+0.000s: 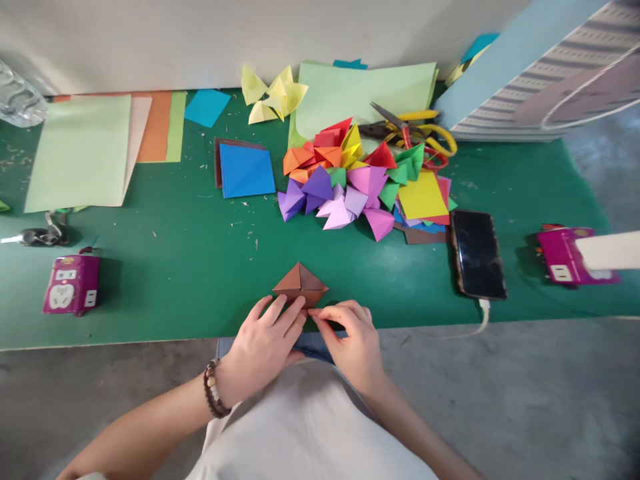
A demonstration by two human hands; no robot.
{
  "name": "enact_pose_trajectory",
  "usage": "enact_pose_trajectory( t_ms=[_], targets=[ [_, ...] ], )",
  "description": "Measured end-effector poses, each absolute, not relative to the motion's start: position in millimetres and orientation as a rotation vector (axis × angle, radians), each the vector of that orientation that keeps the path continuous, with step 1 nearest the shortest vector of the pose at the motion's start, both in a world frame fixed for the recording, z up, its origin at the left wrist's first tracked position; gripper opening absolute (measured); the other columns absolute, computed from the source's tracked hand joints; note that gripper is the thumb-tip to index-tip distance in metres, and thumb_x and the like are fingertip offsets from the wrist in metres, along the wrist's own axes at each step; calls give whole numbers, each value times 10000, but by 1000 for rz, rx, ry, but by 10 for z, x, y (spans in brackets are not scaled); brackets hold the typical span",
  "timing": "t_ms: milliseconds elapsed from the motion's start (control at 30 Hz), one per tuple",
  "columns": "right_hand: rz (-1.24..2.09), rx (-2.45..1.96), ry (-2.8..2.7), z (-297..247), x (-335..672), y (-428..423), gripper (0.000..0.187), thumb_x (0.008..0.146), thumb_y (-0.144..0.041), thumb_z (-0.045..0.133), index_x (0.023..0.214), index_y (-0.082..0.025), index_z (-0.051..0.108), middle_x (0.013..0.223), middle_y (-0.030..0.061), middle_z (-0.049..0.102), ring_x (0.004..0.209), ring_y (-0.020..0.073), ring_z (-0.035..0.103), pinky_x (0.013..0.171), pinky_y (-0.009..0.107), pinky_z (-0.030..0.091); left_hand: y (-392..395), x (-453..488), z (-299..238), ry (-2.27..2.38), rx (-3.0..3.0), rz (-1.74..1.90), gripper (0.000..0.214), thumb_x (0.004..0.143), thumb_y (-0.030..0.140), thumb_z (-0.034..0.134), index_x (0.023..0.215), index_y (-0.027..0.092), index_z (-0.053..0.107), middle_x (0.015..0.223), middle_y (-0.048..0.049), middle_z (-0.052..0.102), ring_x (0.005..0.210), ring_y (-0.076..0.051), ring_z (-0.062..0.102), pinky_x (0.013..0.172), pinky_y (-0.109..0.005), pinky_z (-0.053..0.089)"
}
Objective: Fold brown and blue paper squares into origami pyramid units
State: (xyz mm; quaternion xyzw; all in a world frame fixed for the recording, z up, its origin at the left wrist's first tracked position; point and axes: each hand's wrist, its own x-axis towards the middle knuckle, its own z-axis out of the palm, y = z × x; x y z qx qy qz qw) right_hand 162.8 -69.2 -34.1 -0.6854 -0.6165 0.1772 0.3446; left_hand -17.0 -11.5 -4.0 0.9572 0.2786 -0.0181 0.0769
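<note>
A brown folded origami paper [300, 283] lies on the green mat, its point aimed away from me and its creases showing. My left hand [265, 340], with a beaded bracelet [214, 389] on the wrist, presses its fingers on the paper's lower left. My right hand [347, 340] pinches the lower right edge between fingertips and thumb. The two hands meet at the paper's lower middle and hide its bottom part. The paper sits close to the mat's front edge.
Beyond the hands lies a heap of colourful folded paper pieces [350, 180], with scissors [405, 130] behind it. A phone [478, 255] on a charging cable lies to the right. Magenta power sockets [73, 285] stand at the left, and stacks of coloured paper [80, 152] line the back.
</note>
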Motion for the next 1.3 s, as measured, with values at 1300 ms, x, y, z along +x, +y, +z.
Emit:
enact_pose_trajectory(
  t_ms=[1300],
  targets=[
    [353,-1784,-1581,-340,2037,-368,131,886,-259,627,762,-231,593,813,-5,753,721,182,613,735,343,422,-91,-173,7,857,2830,-65,611,861,564,596,1328,173,540,1459,-31,497,1264,-266,449,1075,-422,359]
  ],
)
